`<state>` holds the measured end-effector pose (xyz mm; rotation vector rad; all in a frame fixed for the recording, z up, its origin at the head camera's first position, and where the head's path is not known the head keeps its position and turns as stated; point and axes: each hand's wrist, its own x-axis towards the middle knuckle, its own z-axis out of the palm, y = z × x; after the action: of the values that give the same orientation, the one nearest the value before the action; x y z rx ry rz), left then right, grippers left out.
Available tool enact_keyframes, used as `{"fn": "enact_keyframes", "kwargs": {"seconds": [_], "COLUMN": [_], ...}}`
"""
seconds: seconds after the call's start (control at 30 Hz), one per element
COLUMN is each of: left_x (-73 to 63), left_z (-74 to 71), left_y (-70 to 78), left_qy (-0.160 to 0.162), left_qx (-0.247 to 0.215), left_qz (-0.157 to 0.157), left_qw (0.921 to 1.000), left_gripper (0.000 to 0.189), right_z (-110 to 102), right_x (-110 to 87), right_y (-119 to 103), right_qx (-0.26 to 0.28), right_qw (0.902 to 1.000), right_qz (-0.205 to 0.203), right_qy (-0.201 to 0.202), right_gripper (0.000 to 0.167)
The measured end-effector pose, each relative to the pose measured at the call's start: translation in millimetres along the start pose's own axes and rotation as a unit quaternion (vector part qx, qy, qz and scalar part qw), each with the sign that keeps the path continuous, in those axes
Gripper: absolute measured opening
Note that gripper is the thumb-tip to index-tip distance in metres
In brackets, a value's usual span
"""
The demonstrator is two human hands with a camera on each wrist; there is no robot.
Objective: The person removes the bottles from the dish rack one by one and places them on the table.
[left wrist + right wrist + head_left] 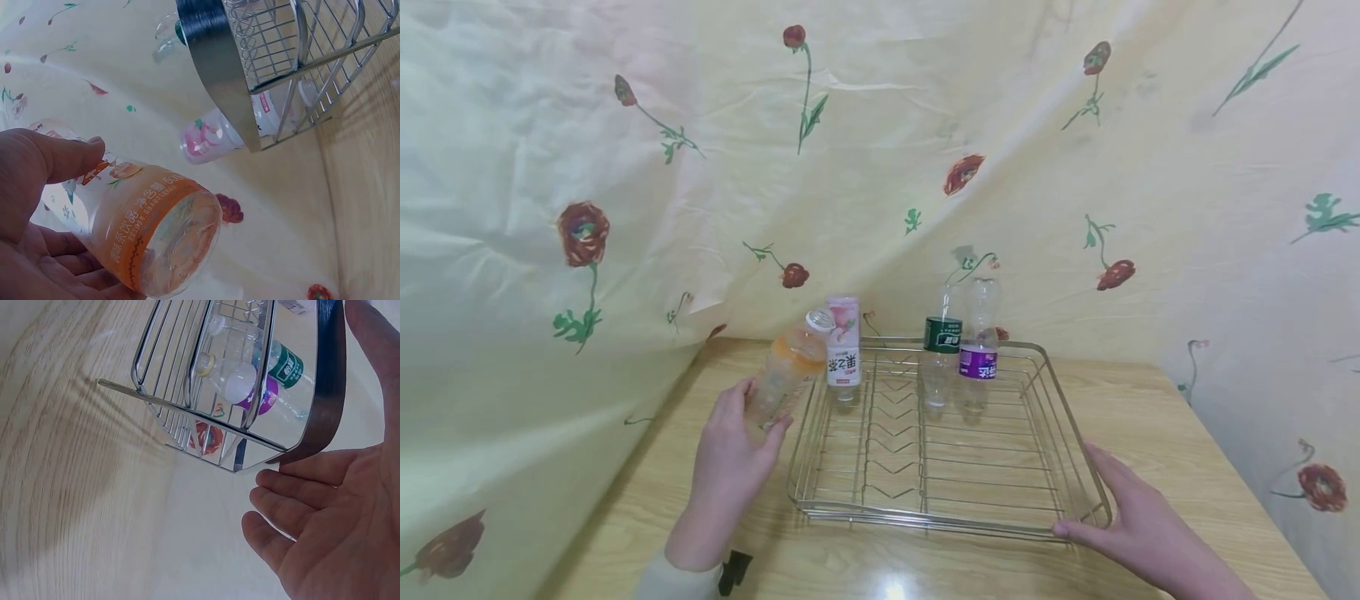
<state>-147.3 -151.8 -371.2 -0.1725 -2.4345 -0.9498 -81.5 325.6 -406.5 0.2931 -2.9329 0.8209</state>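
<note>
A clear plastic drink bottle (786, 371) with an orange label is in my left hand (730, 446), gripped around its lower part. It tilts to the right, white cap (821, 320) upward; its base (181, 244) shows in the left wrist view. Close beside it, a pink-and-white labelled bottle (844, 342) stands upside down in the wire dish rack (925, 521). My right hand (1138, 517) touches the rack's front right corner, thumb at the front rim. In the right wrist view, its fingers (294, 509) are spread and fairly straight beside the metal rim (331, 381).
Toward the rack's back stand a green-labelled bottle (942, 342) and a purple-labelled bottle (979, 358), both upside down. The wooden table (1120, 400) holds the rack. A floral cloth (880, 208) hangs behind and at both sides.
</note>
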Motion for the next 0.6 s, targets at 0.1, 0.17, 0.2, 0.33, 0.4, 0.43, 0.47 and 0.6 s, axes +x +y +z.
{"fn": "enact_keyframes", "kwargs": {"seconds": [0.1,0.17,0.2,0.33,0.4,0.43,0.47,0.6], "left_x": [1.0,1.5,1.7,2.3,2.6,2.7,2.7,3.2], "left_z": [0.9,1.7,2.1,3.7,4.2,4.5,4.7,5.9], "left_y": [-4.2,-7.2,-8.9,-16.0,-19.5,-21.0,-22.4,-28.0], "left_qy": [-0.003,-0.006,-0.007,0.001,0.007,0.009,0.010,0.000], "left_qx": [-0.009,-0.018,-0.022,-0.035,-0.038,-0.040,-0.041,-0.046], "left_qz": [-0.012,-0.021,-0.025,-0.033,-0.035,-0.036,-0.038,-0.057], "left_qw": [0.9999,0.9996,0.9994,0.9988,0.9987,0.9985,0.9984,0.9973], "left_gripper": [0.071,0.070,0.070,0.068,0.067,0.067,0.066,0.065], "right_z": [1,1,1,2,2,2,2,3], "right_x": [-0.4,-0.6,-0.7,-0.2,0.0,0.0,0.0,0.1], "right_y": [1,1,1,1,1,1,2,2], "right_qx": [0.003,0.004,0.004,0.002,0.001,0.001,0.000,-0.002], "right_qw": [1.0000,1.0000,1.0000,1.0000,1.0000,1.0000,1.0000,0.9999], "right_qz": [-0.002,-0.002,-0.002,-0.001,0.000,0.000,0.000,-0.002], "right_qy": [-0.001,-0.001,-0.002,-0.005,-0.007,-0.008,-0.009,-0.010], "right_gripper": [0.120,0.122,0.122,0.124,0.125,0.125,0.125,0.125]}}
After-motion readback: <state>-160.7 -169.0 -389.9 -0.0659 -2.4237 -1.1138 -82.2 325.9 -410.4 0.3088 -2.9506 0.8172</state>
